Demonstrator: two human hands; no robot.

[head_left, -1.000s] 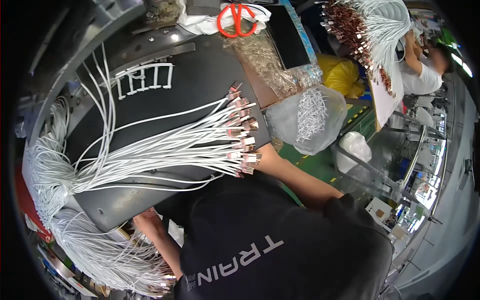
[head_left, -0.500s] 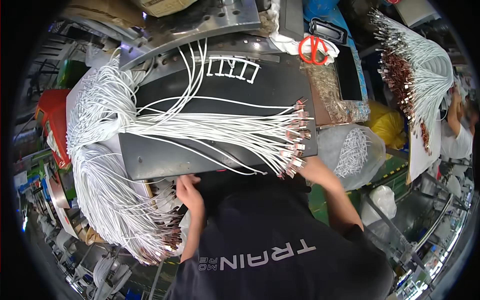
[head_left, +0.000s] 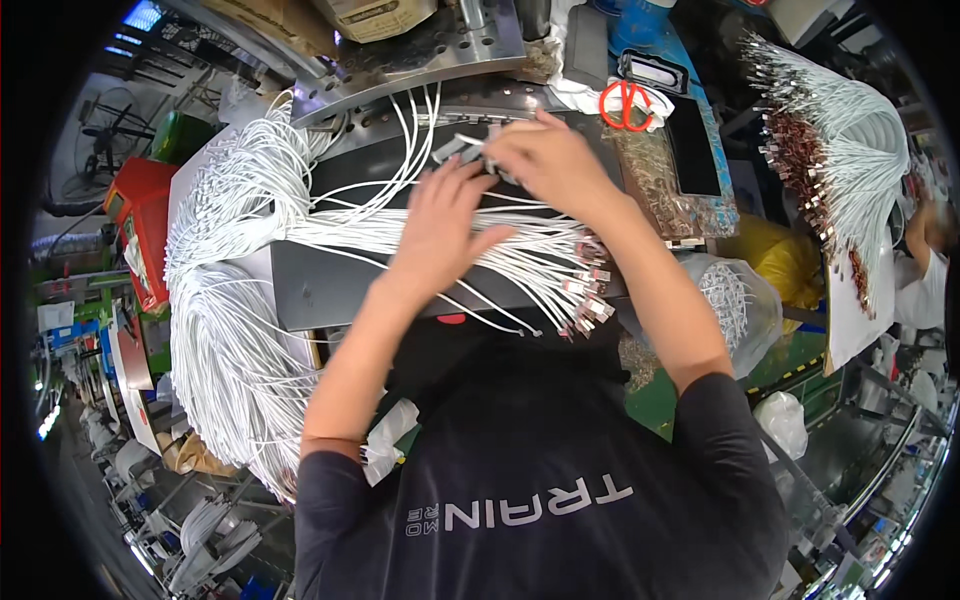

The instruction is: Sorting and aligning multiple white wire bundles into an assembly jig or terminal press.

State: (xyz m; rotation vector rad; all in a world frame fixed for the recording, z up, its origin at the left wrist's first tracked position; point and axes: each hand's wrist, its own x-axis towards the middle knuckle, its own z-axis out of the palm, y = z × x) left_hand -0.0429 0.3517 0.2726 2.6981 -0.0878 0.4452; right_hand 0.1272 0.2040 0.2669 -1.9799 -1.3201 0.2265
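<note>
A bundle of white cables (head_left: 365, 226) with metal plugs (head_left: 588, 290) at its right end lies across the black worktop (head_left: 340, 290). Over the bundle is my left hand (head_left: 440, 222), open, its fingers apart and its thumb stretched out. The fingertips reach a white ladder-shaped plastic frame (head_left: 462, 142) near the back of the worktop. My right hand (head_left: 556, 165) bends its fingers round the right part of this frame, which it mostly hides. Both forearms pass over the worktop's front edge.
A perforated metal shelf (head_left: 430, 65) overhangs the back. More white cables (head_left: 230, 350) hang off the left side. At the right are red-handled scissors (head_left: 626, 106), a clear bag of small white pieces (head_left: 725, 300) and another hanging cable bundle (head_left: 850, 125). Another person's arm (head_left: 925, 235) shows far right.
Both hands have risen from the worktop's front edge to the plastic frame at the back. The right hand has closed on the frame. The whole view has shifted slightly.
</note>
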